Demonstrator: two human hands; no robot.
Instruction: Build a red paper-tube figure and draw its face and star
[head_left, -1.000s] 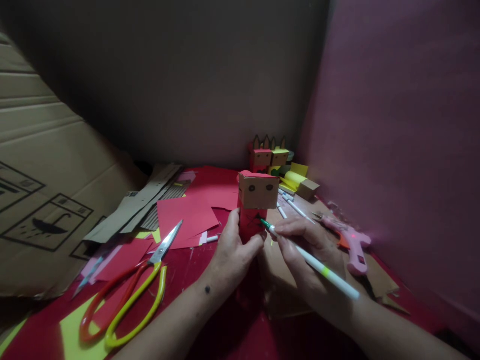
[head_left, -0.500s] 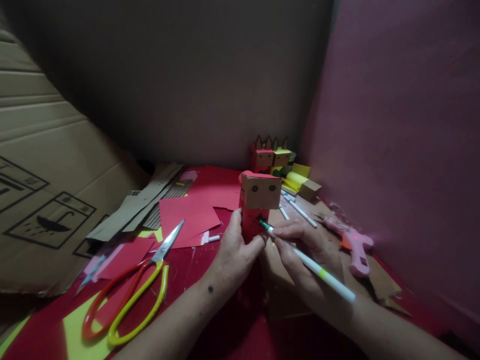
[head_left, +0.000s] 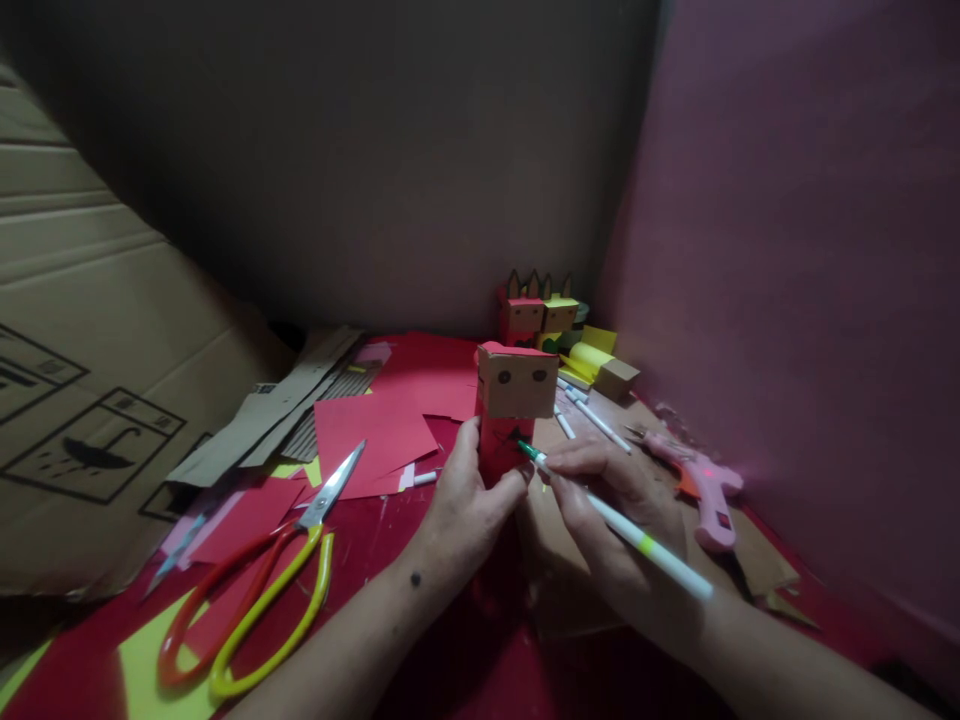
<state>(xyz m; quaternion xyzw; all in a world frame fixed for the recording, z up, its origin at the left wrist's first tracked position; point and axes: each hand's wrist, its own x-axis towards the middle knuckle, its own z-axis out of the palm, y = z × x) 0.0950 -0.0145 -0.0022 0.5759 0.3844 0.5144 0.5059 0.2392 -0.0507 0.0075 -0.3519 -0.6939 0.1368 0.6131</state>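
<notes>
My left hand [head_left: 472, 490] is closed around the lower part of a red paper figure [head_left: 517, 385]. The figure stands upright, with a brown cardboard face bearing two drawn dark eyes. A dark shape is drawn on its red front below the face. In my right hand [head_left: 615, 500] is a white marker pen [head_left: 645, 545] with a green tip and a yellow-green band, gripped between thumb and fingers. Its tip meets the red front at the dark shape. My left hand hides the figure's base.
Scissors [head_left: 319, 510] with red and yellow handles lie at left, near red paper sheets [head_left: 375, 430] and cardboard strips [head_left: 270, 410]. Two similar figures [head_left: 541, 318] stand behind. A pink glue gun [head_left: 712, 490] and white markers [head_left: 600, 420] lie at right. A large carton [head_left: 82, 300] borders the left.
The whole view has shifted slightly, so things appear a little further left. Both hands keep their hold, and the marker tip stays at the figure's front.
</notes>
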